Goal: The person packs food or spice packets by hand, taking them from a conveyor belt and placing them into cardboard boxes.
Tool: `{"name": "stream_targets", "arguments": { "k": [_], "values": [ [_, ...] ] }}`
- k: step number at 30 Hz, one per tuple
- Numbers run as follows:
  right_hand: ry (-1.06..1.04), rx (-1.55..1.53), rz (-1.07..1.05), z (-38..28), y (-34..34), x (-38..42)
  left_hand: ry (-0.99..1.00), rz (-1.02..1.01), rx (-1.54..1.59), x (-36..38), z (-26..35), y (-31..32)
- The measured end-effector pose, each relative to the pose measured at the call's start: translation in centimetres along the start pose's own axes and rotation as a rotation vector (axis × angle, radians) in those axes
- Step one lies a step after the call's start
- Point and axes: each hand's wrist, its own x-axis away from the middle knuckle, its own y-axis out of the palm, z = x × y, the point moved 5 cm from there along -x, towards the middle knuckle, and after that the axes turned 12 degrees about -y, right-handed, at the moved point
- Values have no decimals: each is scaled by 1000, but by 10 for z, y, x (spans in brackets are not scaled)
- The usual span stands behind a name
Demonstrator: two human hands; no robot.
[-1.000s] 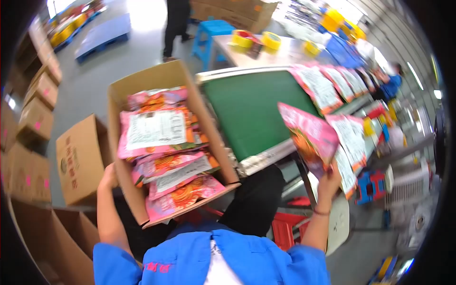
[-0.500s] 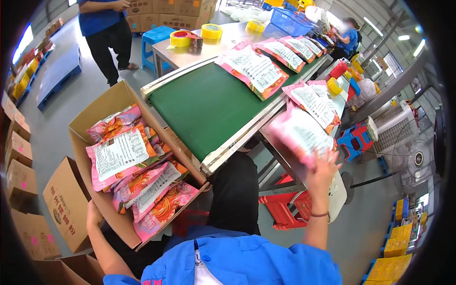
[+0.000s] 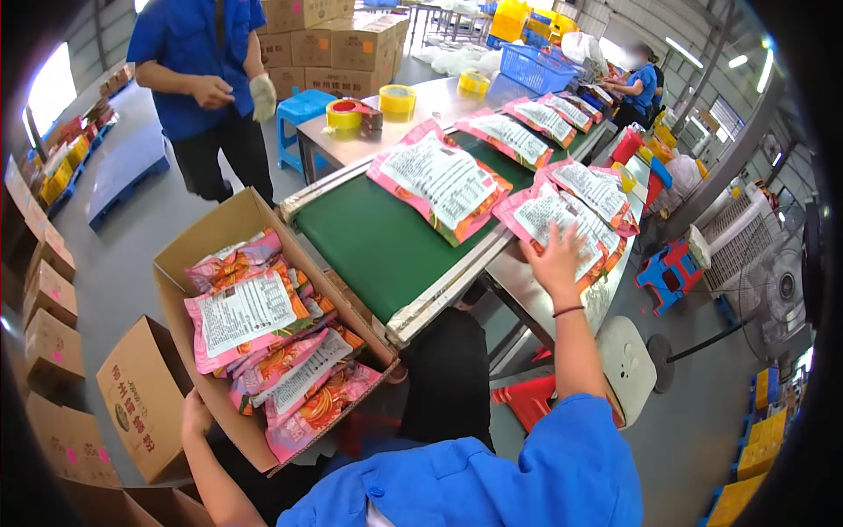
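Note:
My left hand (image 3: 195, 415) holds the lower left side of an open cardboard box (image 3: 180, 338), its fingertips partly hidden against the wall. The tilted box contains several pink food pouches (image 3: 246, 312) with white label panels. My right hand (image 3: 558, 263) lies with fingers spread on the near end of a pink pouch (image 3: 549, 215) on the metal side table (image 3: 575, 307). That pouch overlaps another pink pouch (image 3: 593, 186) behind it. On the green conveyor belt (image 3: 373, 237), the nearest pouch (image 3: 439, 180) lies label up, with several more in a row beyond.
Rolls of yellow tape (image 3: 397, 99) and a tape dispenser (image 3: 369, 121) sit on the metal table behind the belt. A co-worker (image 3: 198, 88) stands past the box. Another carton (image 3: 136, 400) is at the left. A red stool (image 3: 527, 400) and a fan (image 3: 781, 285) are at the right.
My right hand and the blurred pouch have moved forward to the other side-table pouches; the pouch now lies still. The belt pouches have come nearer. More of the co-worker shows.

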Motion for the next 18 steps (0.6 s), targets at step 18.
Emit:
{"name": "stream_targets", "arguments": {
  "k": [18],
  "values": [
    [-611,273,483,-63,-11,-146,143,-6,95,-17,-38,-7]
  ]
}}
